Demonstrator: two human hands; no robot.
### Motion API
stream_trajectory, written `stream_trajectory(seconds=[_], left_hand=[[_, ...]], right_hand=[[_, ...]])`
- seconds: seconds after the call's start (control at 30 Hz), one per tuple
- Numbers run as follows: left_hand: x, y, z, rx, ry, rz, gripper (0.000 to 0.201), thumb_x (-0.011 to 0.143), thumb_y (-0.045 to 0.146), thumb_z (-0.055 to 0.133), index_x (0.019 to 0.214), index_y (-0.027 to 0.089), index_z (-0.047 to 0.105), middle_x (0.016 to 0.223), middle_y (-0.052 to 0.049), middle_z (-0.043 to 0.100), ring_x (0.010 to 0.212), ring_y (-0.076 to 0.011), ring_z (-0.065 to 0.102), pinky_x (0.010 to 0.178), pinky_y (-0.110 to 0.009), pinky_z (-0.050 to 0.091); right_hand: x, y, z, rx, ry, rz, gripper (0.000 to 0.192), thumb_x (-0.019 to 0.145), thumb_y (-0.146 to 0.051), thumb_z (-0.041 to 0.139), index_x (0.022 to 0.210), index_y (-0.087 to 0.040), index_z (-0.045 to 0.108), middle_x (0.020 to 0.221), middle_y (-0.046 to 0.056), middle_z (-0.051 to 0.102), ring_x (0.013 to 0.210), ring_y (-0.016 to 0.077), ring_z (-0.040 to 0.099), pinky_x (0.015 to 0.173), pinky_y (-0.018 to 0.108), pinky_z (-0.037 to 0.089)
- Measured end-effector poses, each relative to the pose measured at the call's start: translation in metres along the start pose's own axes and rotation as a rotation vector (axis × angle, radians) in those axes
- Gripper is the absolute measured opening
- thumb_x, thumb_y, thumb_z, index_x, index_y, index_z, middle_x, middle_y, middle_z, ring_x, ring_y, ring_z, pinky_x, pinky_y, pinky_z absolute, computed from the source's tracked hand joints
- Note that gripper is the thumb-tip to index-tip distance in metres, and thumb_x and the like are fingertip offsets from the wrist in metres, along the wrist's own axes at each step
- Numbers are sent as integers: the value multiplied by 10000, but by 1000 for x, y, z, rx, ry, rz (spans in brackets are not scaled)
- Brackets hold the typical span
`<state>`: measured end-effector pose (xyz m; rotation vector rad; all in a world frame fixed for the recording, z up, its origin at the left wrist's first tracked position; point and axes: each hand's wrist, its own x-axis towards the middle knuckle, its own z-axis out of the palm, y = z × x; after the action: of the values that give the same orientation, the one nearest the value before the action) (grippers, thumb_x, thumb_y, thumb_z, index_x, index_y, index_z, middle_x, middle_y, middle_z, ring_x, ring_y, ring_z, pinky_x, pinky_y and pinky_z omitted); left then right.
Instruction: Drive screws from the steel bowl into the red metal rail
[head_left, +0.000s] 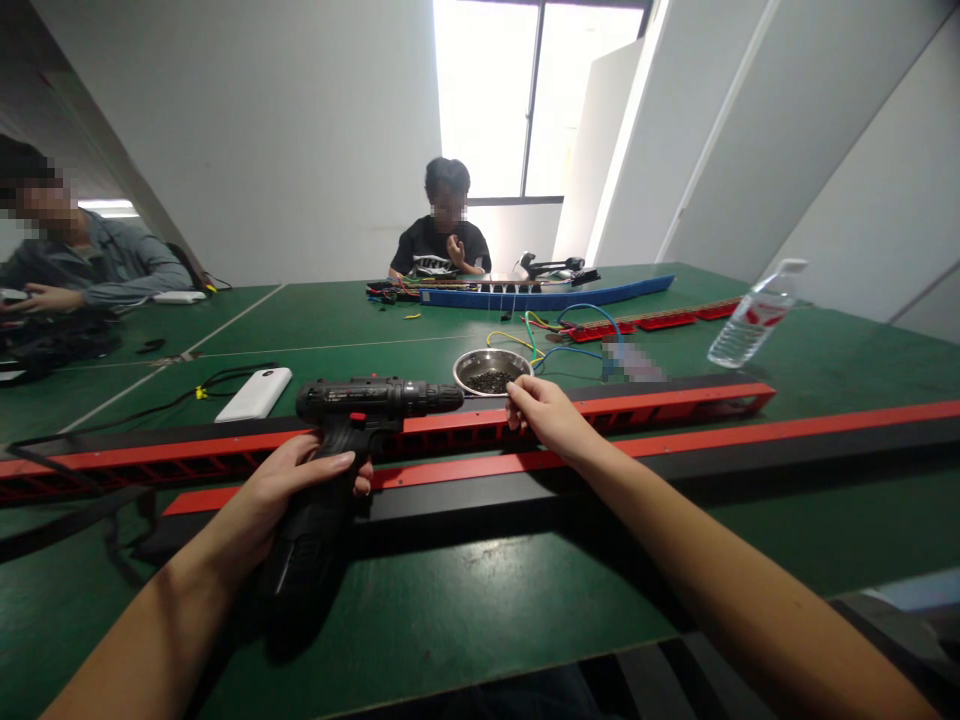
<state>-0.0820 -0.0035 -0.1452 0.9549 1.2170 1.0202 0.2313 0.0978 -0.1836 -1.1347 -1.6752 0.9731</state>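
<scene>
I hold a black plastic cordless drill upright by its grip, my left fingers wrapped firmly around it. The drill has a dark ribbed chuck pointing right, a small red part above the grip, and a thick, dark lower end. Small pale lettering runs along its side, too fine to read. From the chuck a thin bit reaches toward my right fingers, which are pinched together at its tip; I cannot tell whether anything is between them.

Just behind that tip, a round, shiny metal bowl holds many small dark pieces. Two long red-and-black bars lie across the green tabletop: a far bar with openings along its side and a plainer near bar.

To the left rests a flat white rectangular box. To the right, a clear plastic bottle with a white cap has a red-and-white label I cannot read. Loose yellow, green and blue wires curl behind the bowl. Beyond a long blue strip sits a person in a black top.
</scene>
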Motion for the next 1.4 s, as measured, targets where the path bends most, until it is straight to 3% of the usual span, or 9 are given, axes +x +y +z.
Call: stream_trajectory(seconds=[0.17, 0.57, 0.73, 0.8, 0.87, 0.97, 1.1, 1.2, 1.4], left_hand=[[3, -3, -4, -38, -34, 34, 196, 792, 215, 815, 921, 89, 739, 844, -107, 790, 734, -198, 758, 709, -252, 610], [17, -9, -14, -60, -21, 56, 290, 641, 230, 912, 829, 89, 741, 714, -68, 744, 595, -160, 699, 565, -207, 565], [19, -8, -16, -92, -47, 67, 302, 619, 237, 906, 823, 80, 748, 718, -64, 725, 601, -161, 682, 556, -215, 552], [20, -9, -17, -103, -52, 70, 295, 623, 239, 897, 820, 78, 747, 716, -62, 718, 601, -158, 678, 559, -214, 549], [20, -9, -17, -109, -51, 69, 280, 637, 240, 885, 821, 80, 746, 715, -60, 714, 598, -155, 674, 558, -213, 545], [16, -8, -14, -103, -46, 78, 274, 642, 245, 878, 829, 93, 746, 718, -56, 710, 601, -156, 668, 557, -216, 543], [5, -6, -6, -103, -16, 126, 257, 685, 267, 854, 858, 112, 742, 757, -54, 699, 638, -151, 654, 567, -204, 536], [1, -7, -4, -140, -11, 143, 254, 707, 249, 839, 902, 122, 737, 803, -59, 688, 682, -155, 650, 591, -206, 547], [0, -8, -8, -189, -52, 200, 250, 747, 211, 795, 968, 114, 732, 847, -79, 666, 744, -166, 630, 639, -213, 553]], right_hand=[[0, -1, 0, 24, -11, 9, 346, 963, -429, 516, 702, -202, 530, 611, 0, 600, 565, 133, 552, 578, 272, 400], [-1, -3, 5, 434, -81, 67, 403, 867, -574, 668, 810, -204, 518, 667, -14, 637, 553, 121, 593, 530, 246, 418], [2, -3, 7, 450, -91, 154, 323, 956, -527, 515, 980, -205, 525, 661, 13, 681, 545, 155, 618, 534, 262, 444], [-2, -6, 9, 346, -74, 174, 292, 990, -483, 439, 1005, -202, 520, 664, 18, 673, 564, 166, 620, 553, 277, 453], [-15, -12, 13, 122, -71, 99, 266, 1010, -444, 413, 1004, -204, 527, 724, 33, 679, 650, 182, 643, 628, 307, 483], [-48, -23, 23, -398, -161, -146, 304, 1015, -480, 460, 1047, -208, 591, 932, 85, 709, 861, 229, 665, 790, 375, 497], [-80, -27, 31, -939, -274, -420, 534, 953, -645, 530, 1185, -172, 616, 1063, 157, 692, 977, 320, 643, 877, 468, 483], [-81, -21, 29, -1087, -294, -492, 640, 933, -707, 503, 1198, -136, 618, 1061, 170, 684, 970, 330, 644, 871, 466, 491], [-73, -12, 8, -1083, -314, -518, 690, 907, -737, 505, 1208, -128, 624, 1033, 164, 690, 936, 323, 660, 863, 475, 502]])
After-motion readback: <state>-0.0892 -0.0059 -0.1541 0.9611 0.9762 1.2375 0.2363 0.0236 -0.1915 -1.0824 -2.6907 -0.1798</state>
